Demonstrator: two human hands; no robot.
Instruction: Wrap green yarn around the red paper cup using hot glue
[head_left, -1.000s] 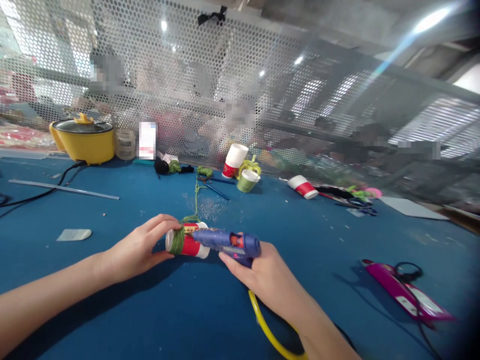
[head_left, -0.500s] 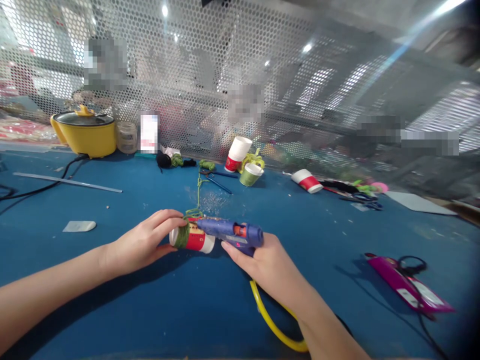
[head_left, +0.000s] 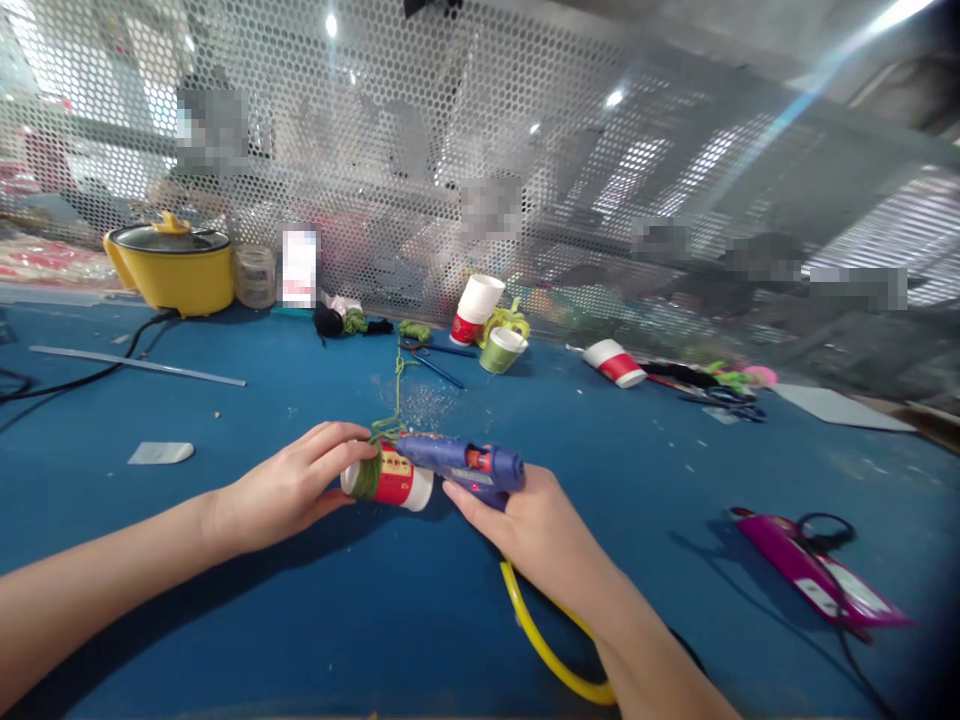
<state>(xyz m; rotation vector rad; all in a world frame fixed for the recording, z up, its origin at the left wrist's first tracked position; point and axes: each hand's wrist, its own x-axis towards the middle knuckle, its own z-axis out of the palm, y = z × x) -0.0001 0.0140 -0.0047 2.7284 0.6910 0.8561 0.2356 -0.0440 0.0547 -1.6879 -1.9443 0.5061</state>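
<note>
My left hand [head_left: 311, 475] is closed around the left end of a red and white paper cup [head_left: 397, 480] lying on its side. Green yarn [head_left: 366, 476] is wound round that end, and a loose strand runs back to a small green bundle [head_left: 414, 330]. In my right hand [head_left: 536, 520] is a blue hot glue gun [head_left: 457, 462], gripped by its handle. Its nozzle points left, at the cup's upper side near the yarn; whether it touches, I cannot tell. My right fingers are largely hidden behind the gun.
Pens or scissors-like blue handles [head_left: 439, 367] lie behind the cup. Further back are stacked paper cups [head_left: 478, 308], a green-wrapped cup [head_left: 502, 350], a tipped cup [head_left: 615, 363] and a yellow pot [head_left: 176, 272]. At right lies a purple packet [head_left: 814, 570] with a black cord; a yellow tube [head_left: 551, 655] curves below my right wrist.
The cup and the glue gun's nozzle have shifted only slightly. Both hands keep their hold.
</note>
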